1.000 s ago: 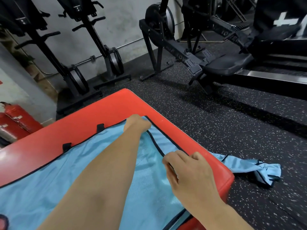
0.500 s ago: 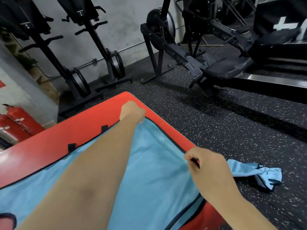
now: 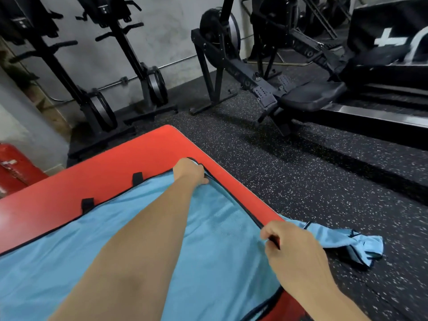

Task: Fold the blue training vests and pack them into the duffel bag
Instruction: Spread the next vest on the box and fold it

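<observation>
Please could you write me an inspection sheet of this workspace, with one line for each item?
Surface: red padded block, its top mostly covered by a vest.
Job's things: blue vest spread flat on the block; second blue vest crumpled on the floor beside the block; duffel bag not seen.
Clutter: nothing seen.
Grippers: left hand grips the spread vest's far corner; right hand pinches its black-trimmed right edge.
Cables: nothing seen.
Surroundings: speckled rubber floor; rowing machine; two upright machines by the wall; red fire extinguisher.
</observation>
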